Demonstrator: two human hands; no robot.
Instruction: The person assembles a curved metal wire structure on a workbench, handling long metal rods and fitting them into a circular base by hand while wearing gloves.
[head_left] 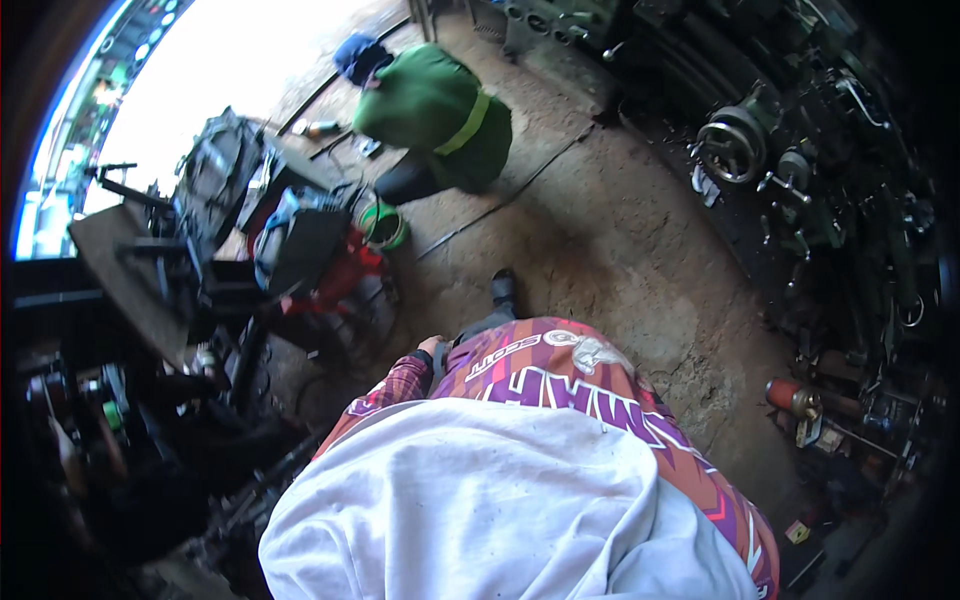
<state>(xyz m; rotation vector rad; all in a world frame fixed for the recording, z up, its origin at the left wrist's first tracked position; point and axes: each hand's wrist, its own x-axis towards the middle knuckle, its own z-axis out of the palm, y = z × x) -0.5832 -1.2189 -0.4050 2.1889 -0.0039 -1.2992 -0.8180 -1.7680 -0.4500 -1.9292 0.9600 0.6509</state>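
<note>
My left hand (432,346) hangs low beside my thigh, at the end of a patterned red and purple sleeve (385,388). Its fingers are mostly hidden, and nothing held can be made out. My right hand is out of sight. A white cloth (470,500) is draped over the upper front of my patterned jersey (540,365). One dark shoe (503,288) shows on the floor in front of me.
A person in a green jacket (445,105) bends forward ahead, by a green bucket (383,226). A thin rod (500,203) lies on the floor (620,230). Machinery with a handwheel (732,145) lines the right; cluttered metal parts (135,280) and a red object (345,275) stand left.
</note>
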